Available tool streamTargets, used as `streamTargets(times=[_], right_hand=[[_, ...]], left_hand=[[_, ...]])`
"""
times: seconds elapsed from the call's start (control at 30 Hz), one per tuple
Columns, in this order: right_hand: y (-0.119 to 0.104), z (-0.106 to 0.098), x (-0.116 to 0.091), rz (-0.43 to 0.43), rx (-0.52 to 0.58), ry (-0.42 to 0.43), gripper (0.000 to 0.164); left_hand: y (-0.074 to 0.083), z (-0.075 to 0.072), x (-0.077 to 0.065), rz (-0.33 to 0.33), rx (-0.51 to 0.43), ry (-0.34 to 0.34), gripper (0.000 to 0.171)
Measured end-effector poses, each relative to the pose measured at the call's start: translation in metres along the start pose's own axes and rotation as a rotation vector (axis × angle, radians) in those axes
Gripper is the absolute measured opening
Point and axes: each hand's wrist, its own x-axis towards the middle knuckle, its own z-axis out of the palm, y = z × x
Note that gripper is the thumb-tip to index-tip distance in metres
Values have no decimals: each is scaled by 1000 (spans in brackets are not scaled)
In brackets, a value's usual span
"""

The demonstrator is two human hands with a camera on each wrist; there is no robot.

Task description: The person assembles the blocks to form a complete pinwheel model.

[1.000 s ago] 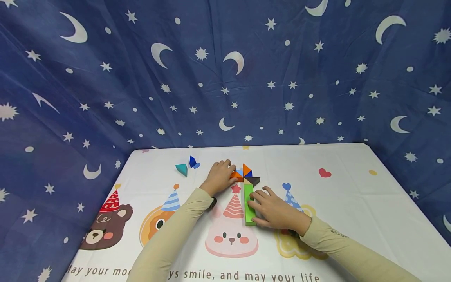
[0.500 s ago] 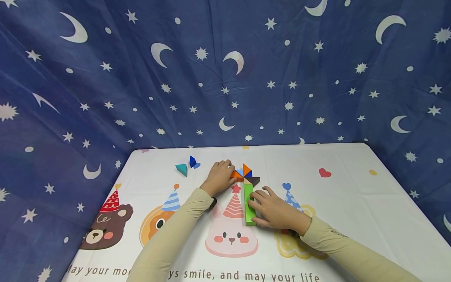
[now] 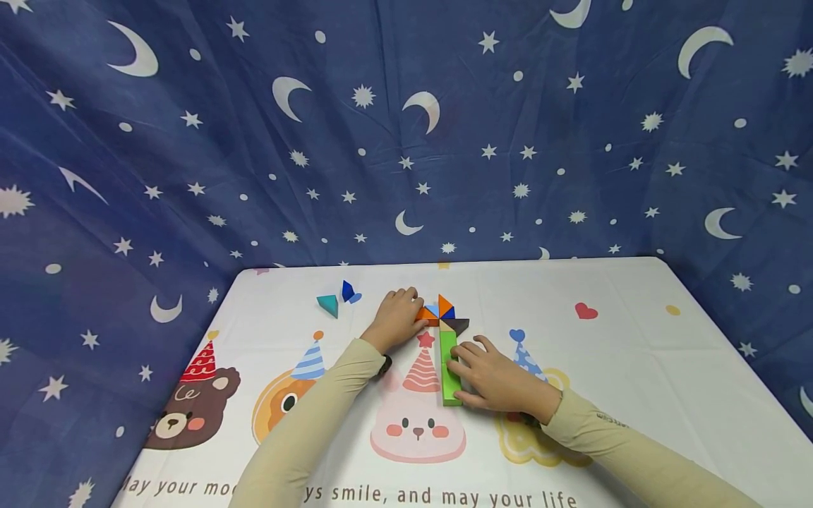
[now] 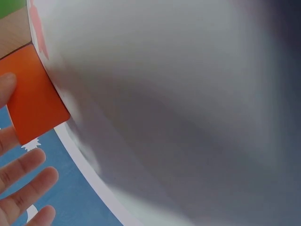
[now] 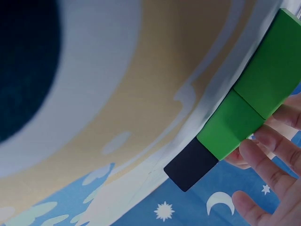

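My left hand [image 3: 395, 319] is at the left of a pinwheel of flat blocks. In the left wrist view its thumb lies on the face of an orange triangular block [image 4: 37, 96], with the index finger at the far corner, pinching it. Around the hub sit another orange triangle [image 3: 444, 306], a dark blue triangle [image 3: 449, 314], a light blue piece, a black block [image 3: 460, 325] and a wood-coloured one [image 3: 446, 326]. Two green blocks [image 3: 449, 384] run down from them in a line. Loosely spread fingers of my right hand [image 3: 502, 377] touch the green blocks' right side.
A teal block [image 3: 328, 305] and a loose dark blue block [image 3: 346, 291] lie at the back left of the table. The white tablecloth [image 3: 635, 367] has printed animals and lettering. Behind the table hangs a blue curtain [image 3: 356, 155] with moons and stars.
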Motion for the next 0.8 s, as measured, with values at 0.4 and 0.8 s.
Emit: streamTargets(times=[0.4, 0.8], right_hand=[[0, 0, 0, -4, 3, 7, 42], [0, -1, 0, -5, 6, 7, 42]], left_hand=[[0, 0, 1, 8, -5, 12, 38], [-1, -2, 1, 0, 7, -23, 43]])
